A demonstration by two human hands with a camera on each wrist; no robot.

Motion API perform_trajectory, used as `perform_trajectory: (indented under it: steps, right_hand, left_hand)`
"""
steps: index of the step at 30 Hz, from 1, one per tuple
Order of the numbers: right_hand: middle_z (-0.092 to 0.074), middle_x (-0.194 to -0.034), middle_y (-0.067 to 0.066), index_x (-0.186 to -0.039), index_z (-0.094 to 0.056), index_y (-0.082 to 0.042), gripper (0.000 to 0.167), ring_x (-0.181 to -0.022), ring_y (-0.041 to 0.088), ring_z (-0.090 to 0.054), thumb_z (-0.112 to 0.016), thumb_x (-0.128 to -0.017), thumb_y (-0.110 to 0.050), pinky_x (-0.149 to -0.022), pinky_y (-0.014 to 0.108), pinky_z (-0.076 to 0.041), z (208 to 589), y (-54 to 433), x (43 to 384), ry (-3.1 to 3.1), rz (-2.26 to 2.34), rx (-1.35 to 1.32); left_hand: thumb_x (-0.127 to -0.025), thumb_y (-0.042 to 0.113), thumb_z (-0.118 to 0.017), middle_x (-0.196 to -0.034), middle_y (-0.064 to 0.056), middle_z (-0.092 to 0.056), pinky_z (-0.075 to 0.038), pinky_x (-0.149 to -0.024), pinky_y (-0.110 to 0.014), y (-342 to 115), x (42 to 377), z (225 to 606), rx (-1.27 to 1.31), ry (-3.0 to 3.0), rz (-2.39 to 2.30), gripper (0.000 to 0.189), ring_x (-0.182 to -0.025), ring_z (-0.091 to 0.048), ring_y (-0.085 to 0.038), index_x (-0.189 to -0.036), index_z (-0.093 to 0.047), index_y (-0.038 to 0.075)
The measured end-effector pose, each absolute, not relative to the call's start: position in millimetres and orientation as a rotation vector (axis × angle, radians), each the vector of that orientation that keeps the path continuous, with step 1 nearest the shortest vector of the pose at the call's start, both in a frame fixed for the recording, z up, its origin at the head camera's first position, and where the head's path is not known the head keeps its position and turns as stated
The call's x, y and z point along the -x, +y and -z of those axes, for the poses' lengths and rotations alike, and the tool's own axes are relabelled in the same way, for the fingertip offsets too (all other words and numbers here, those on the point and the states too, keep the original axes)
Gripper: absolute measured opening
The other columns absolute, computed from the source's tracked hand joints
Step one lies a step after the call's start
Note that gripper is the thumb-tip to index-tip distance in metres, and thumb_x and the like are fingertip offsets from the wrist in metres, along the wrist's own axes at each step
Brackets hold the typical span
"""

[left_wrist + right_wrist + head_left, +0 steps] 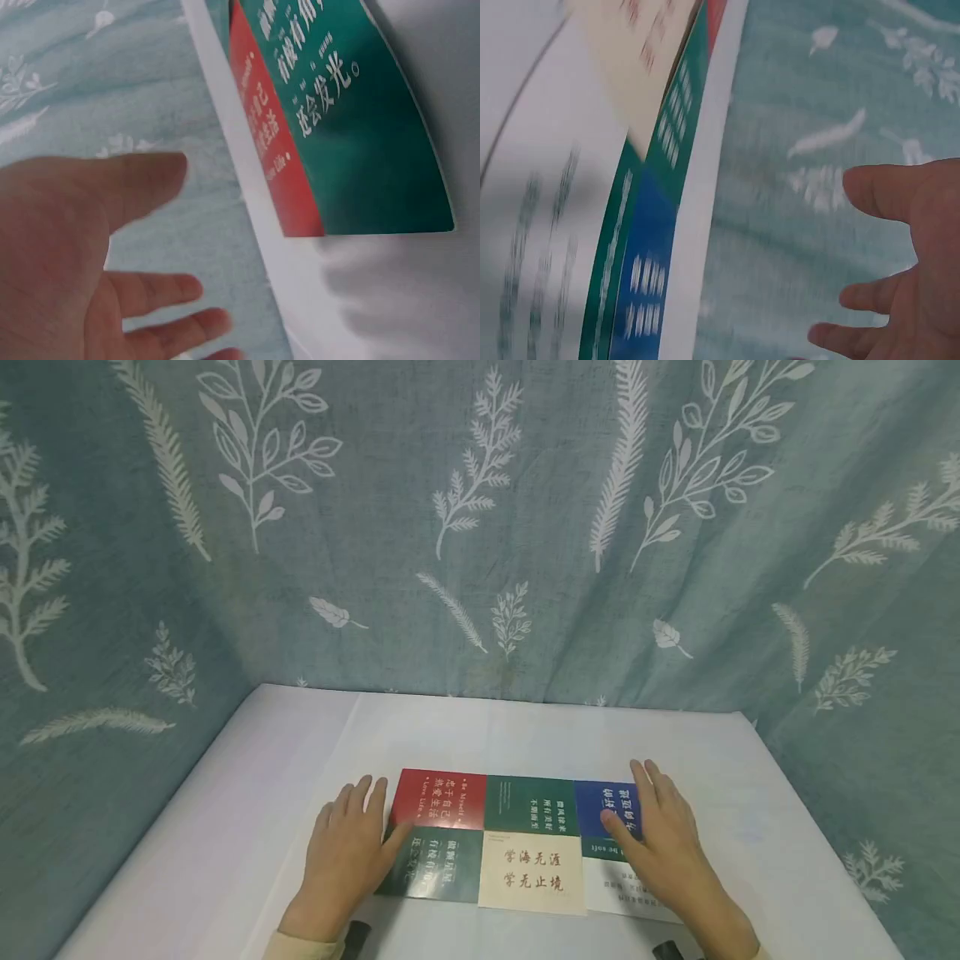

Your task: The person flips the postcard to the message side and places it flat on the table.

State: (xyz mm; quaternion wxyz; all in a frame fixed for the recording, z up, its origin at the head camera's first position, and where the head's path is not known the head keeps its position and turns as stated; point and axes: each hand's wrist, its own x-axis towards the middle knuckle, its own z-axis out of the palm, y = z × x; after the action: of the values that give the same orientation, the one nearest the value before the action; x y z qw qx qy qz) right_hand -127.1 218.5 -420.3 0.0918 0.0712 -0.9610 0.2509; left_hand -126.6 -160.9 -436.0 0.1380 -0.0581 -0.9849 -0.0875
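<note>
Thin booklets with printed covers lie edge to edge in two rows. The far row has a red booklet (475, 802), a green booklet (517, 802) and a blue booklet (588, 806); the near row has a darker green booklet (468, 868), a cream booklet (532, 897) and a white booklet with a green band (609, 893). My left hand (348, 852) hovers at the left end, fingers spread, holding nothing. Over the right end is my right hand (667, 835), likewise spread and without anything in it; it partly covers the blue and white booklets.
A white table (300, 760) bears the booklets. Behind it and on both sides hangs a blue-green curtain (390, 610) with white leaf prints. Dark objects (356, 935) show by the wrists at the near edge.
</note>
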Motion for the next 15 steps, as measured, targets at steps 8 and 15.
perform_trajectory:
  steps: [8, 15]
  right_hand:
    - [-0.049, -0.144, 0.016, -0.157, -0.032, -0.006, 0.08, -0.128, 0.036, -0.052, -0.062, -0.098, -0.05, -0.101, 0.057, -0.045, 416, 171, 120, -2.924, -1.015, -0.247]
    - [-0.062, -0.107, 0.001, -0.142, -0.052, 0.005, 0.063, -0.078, 0.009, -0.055, -0.069, -0.094, -0.032, -0.07, 0.029, -0.049, 433, 122, 118, -2.943, -1.251, -0.413]
  left_hand:
    - [-0.087, 0.045, -0.074, -0.108, -0.022, -0.064, -0.052, -0.073, -0.051, -164, 113, 434, 0.092, -2.919, 0.24, 0.064, -0.095, -0.059, -0.04, -0.126, -0.065, -0.005]
    - [-0.09, 0.051, -0.069, -0.08, -0.01, -0.052, -0.045, -0.061, -0.045, -166, 104, 444, 0.025, -3.059, 0.277, 0.047, -0.076, -0.049, -0.03, -0.085, -0.063, 0.004]
